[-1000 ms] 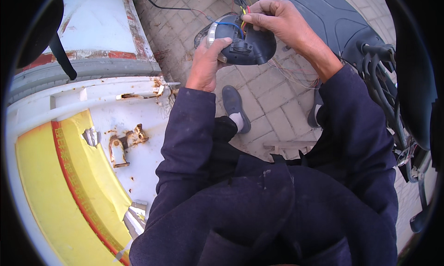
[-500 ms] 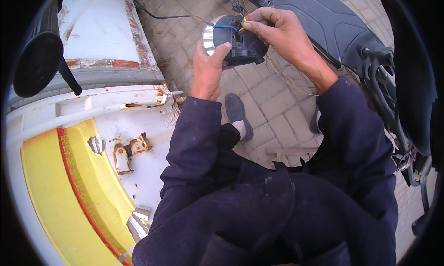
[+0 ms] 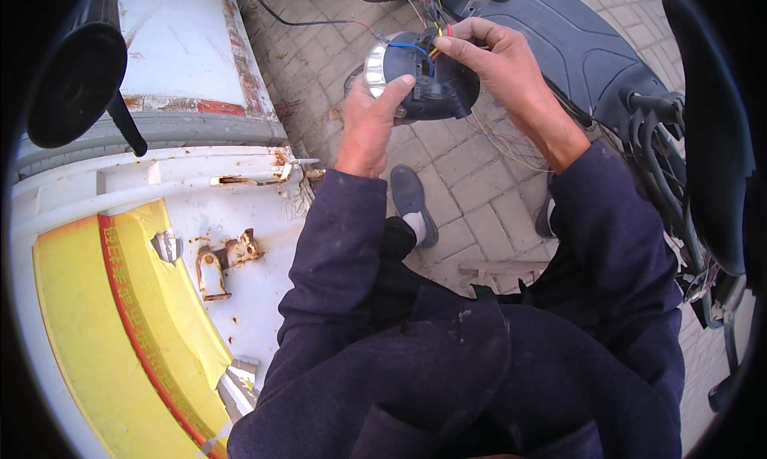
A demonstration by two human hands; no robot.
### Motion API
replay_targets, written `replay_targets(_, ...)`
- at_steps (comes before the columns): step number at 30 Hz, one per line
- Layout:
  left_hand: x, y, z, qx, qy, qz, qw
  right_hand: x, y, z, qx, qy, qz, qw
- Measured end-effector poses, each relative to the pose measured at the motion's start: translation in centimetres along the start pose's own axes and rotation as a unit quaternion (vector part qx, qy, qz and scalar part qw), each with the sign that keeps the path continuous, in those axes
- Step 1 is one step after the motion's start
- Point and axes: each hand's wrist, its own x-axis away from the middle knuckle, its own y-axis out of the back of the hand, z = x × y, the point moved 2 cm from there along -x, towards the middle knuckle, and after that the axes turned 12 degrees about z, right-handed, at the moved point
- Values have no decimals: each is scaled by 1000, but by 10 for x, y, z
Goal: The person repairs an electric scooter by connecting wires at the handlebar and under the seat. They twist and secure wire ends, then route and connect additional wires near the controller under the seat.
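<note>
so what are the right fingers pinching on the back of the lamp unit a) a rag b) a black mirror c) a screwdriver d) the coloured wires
d: the right hand pinches the coloured wires at the back of the lamp unit, which the left hand supports.

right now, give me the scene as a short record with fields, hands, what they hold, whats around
left hand: left hand grips the black lamp housing from below, thumb up on its side
right hand: right hand pinches the coloured wires at the top of the housing
housing: dark shell with a shiny silver lens edge facing left
ground: brick paving, a grey shoe below the hands
left side: rusty white and yellow body panel
right side: black scooter seat
clothing: dark blue sleeves
</note>
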Motion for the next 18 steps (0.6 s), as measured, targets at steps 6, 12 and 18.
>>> replay_targets(6, 2, -13, -3, -200, -140, -169, 955, -3, 0, -9, 56, 35, -13, 998)
replay_targets(12, 25, -42, -18, -449, -303, -212, 813, 1, -5, -11, 55, 20, -43, 997)
replay_targets(18, 15, -58, -8, -555, -259, -196, 766, 4, -16, -3, 32, -16, -26, 999)
